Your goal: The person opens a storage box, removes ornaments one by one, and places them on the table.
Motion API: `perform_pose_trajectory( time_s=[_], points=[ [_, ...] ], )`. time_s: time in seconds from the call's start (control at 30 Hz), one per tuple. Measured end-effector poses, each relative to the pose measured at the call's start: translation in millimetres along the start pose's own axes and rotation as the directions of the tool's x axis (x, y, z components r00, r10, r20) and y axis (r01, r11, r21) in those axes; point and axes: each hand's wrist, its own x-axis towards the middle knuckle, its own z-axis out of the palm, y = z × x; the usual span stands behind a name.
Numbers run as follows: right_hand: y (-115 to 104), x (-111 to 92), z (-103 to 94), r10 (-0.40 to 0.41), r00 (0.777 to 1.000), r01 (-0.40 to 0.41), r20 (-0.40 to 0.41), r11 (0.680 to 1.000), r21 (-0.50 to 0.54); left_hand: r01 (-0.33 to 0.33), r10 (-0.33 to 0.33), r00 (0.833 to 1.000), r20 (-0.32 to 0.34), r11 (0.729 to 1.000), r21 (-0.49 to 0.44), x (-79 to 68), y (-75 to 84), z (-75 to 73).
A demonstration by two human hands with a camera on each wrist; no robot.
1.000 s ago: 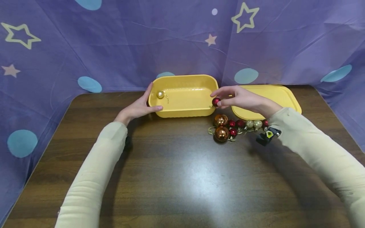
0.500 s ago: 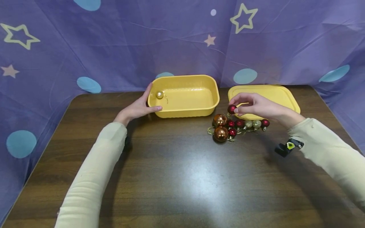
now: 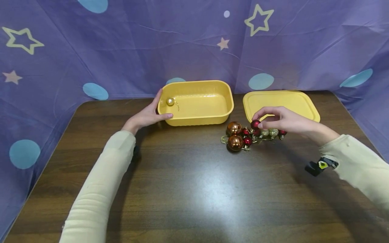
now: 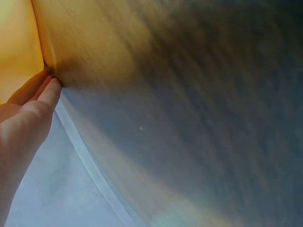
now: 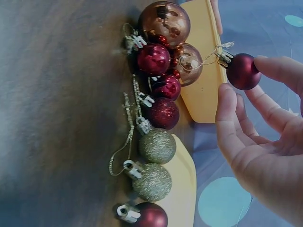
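My left hand (image 3: 147,115) holds the left end of a yellow plastic box (image 3: 196,120), thumb over the front rim and fingers along the side. Inside that box, at the left, lies one small gold Christmas bauble (image 3: 170,101) with its string. A dark red matte bauble (image 5: 243,72) is pinched between the thumb and fingertips of my right hand (image 3: 282,118), its cap and gold string showing. Below that hand, a cluster of baubles rests on the table: two large copper baubles (image 3: 235,142), several red baubles (image 5: 154,59) and two glittery gold baubles (image 5: 157,146).
A flat yellow lid (image 3: 291,101) lies behind the baubles, to the right of the box. The brown wooden table (image 3: 182,182) ends at a purple curtain (image 3: 136,50) with stars and dots. A small black device (image 3: 320,166) hangs at the right wrist.
My right hand has moved right and down from the box's right end to above the bauble cluster, still pinching the dark red bauble. The left hand and box stay put.
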Motion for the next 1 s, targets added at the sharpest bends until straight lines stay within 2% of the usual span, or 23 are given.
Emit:
perform_pose_trajectory(
  time_s=[0.17, 0.3, 0.5, 0.63, 1.0],
  points=[
    [5, -8, 3.2, 0.012, 1.000, -0.012, 0.005, 1.000, -0.008, -0.001, 0.001, 1.000, 0.001, 1.000, 0.006, 0.1, -0.9, -0.1],
    [12, -12, 7.8, -0.026, 1.000, 0.026, 0.017, 1.000, -0.008, -0.003, 0.003, 1.000, 0.003, 1.000, 0.002, 0.3, -1.4, -0.1],
    [20, -16, 17.0, -0.108, 0.994, 0.110, 0.023, 0.991, -0.070, -0.006, 0.006, 1.000, 0.002, 1.000, -0.005, 1.2, -2.2, -0.6],
    [22, -16, 22.8, -0.137, 0.991, 0.137, 0.012, 0.985, -0.104, -0.002, 0.002, 1.000, 0.002, 1.000, -0.003, 1.1, -2.2, -0.6],
    [28, -16, 33.2, -0.102, 0.993, 0.090, -0.055, 0.979, -0.185, 0.003, -0.003, 1.000, 0.006, 1.000, -0.009, -0.2, -0.5, 0.0]
  ],
)
